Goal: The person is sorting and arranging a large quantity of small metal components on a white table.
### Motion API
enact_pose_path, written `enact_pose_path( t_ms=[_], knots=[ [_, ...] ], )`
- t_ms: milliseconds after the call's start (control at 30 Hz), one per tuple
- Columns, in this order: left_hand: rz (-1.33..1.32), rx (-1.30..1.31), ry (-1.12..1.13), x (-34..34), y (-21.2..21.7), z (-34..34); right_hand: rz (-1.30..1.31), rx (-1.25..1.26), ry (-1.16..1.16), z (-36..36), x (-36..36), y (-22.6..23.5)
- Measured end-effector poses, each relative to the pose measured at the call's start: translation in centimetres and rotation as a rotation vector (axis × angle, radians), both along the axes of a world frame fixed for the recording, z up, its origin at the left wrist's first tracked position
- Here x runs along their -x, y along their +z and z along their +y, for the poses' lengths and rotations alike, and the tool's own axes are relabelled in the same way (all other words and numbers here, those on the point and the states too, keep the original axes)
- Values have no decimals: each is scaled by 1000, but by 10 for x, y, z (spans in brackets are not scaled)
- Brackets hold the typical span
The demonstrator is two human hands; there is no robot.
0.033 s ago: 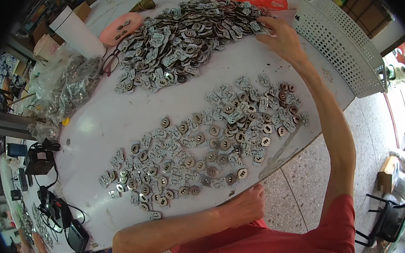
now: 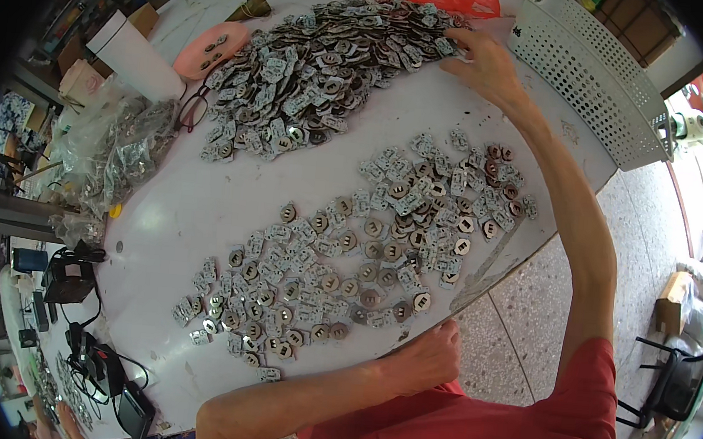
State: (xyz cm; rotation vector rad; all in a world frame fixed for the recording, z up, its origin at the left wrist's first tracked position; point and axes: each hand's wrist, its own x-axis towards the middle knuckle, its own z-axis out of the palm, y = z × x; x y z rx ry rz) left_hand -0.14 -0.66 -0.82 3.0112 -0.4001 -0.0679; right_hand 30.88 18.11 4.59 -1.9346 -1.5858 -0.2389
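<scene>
Right hand: stretched to the far heap of metal pieces, fingers on its edge pieces. Left hand: loosely curled, holding nothing, at the white table edge beside the near spread of pieces.

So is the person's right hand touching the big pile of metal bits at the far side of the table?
Yes, the right hand rests its fingertips on the edge of the far pile of metal bits.
</scene>
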Motion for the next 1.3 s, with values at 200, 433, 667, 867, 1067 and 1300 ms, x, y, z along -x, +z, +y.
enact_pose_path(
  t_ms=[200,433,667,867,1067,1300],
  knots=[
    [-13,19,14,1,-2,-1,-110,-34,-37,14,-6,-20],
    [32,-9,-30,0,2,3,242,2,-27,-8,-23,-10],
    [-5,34,-16,1,3,3,-27,38,19,-1,-16,-17],
    [76,21,-4,1,2,1,16,142,87,-23,-9,-9],
    [-29,-24,-12,1,3,3,62,150,-1,-26,-17,-6],
    [46,-39,-37,-1,7,4,-73,177,18,-52,-7,0]
  ],
)
